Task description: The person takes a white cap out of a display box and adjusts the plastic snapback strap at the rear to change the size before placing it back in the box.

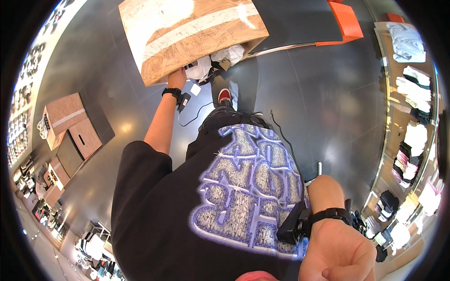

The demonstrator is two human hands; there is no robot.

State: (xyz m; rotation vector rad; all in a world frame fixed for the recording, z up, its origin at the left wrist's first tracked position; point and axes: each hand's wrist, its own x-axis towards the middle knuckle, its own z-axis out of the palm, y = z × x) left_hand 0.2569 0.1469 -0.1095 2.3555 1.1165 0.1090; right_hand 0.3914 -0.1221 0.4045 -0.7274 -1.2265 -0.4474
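My left hand (177, 78) reaches to the open side of a wooden chipboard display box (206, 35). Its fingers go in under the box's edge and are hidden. Beside it, white and dark folded clothes (201, 69) with a brown tag (225, 64) stick out of the opening. A black wristband with a small device (183, 101) is on my left wrist. Close up at the lower right, my right hand (337, 253) is raised with its fingers curled in, partly cut off by the picture's edge. A black strap with a device (295, 225) circles that wrist.
Black cables (199, 114) hang near my left wrist and across my shirt. An orange block (347, 23) stands at the far right of a black platform (300, 21). Clothes shelves (412, 89) line the right side. Wooden boxes (70, 122) stand at left.
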